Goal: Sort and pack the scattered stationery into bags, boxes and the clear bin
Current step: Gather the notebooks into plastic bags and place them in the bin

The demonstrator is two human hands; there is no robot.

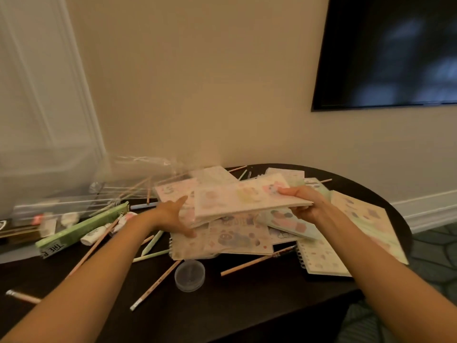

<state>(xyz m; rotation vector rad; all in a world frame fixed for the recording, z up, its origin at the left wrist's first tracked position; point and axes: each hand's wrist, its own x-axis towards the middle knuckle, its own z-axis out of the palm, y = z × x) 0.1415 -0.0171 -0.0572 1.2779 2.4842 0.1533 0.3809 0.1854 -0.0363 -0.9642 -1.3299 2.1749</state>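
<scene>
Landmark: the notebook heap (222, 240) mid-table. Nearest, in front of the heap: bare dark table (235, 308), smooth and matte; 1 small round clear pot (190, 275), lidded, plastic; several wooden pencils (153, 285) lying loose at crossed angles, thin and apt to roll. Front-right of the heap: 1 spiral-bound pad (321, 259), wire coil along its left edge, pale printed cover. The heap itself: flat pastel covers with cartoon prints, overlapping and skewed, slick-looking. Just above the heap: 1 slim notebook (247, 201) held level, clear of the rest. Right hand (305, 204) pinches its right edge, thumb on top, fingers under. Left hand (173, 216) is spread, fingers straight, grasping nothing, at the notebook's left edge over the heap; contact unclear through blur. Judgement: the step in hand is gathering notebooks into 1 squared stack for packing. To do it well: bring the left hand under the free edge so the thin cover does not sag, square the edges before adding another, and lift rather than drag so pencils tucked under the heap are not swept off. Left of the heap: long green carton (81, 227), small white tubes (92, 237). Behind-left of the heap: clear bin (49, 174), translucent, rigid; crinkled clear bag (141, 161) beside it. Far beyond the heap: wall, dark screen (385, 53).
</scene>
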